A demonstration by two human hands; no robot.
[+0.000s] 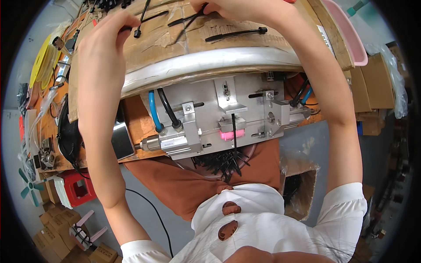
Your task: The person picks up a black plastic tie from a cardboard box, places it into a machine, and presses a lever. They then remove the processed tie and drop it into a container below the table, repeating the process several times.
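At the far edge of the view, my right hand pinches a thin black plastic strip that slants down over the cardboard. My left hand is at the far left of the cardboard, its fingers curled together; a dark bit shows at the fingertips, too little to name. Black plastic strips with knobbed heads lie between and beside the hands, one to the right and another near my left fingers. Closer to me, a metal clamping fixture has a slim black strip standing out beside a pink block.
A clear padded rim edges the cardboard surface. Blue and black hoses enter the fixture. On my lap, a bowl holds many black pieces. A phone-like dark slab lies left, a red stool below, an open carton right.
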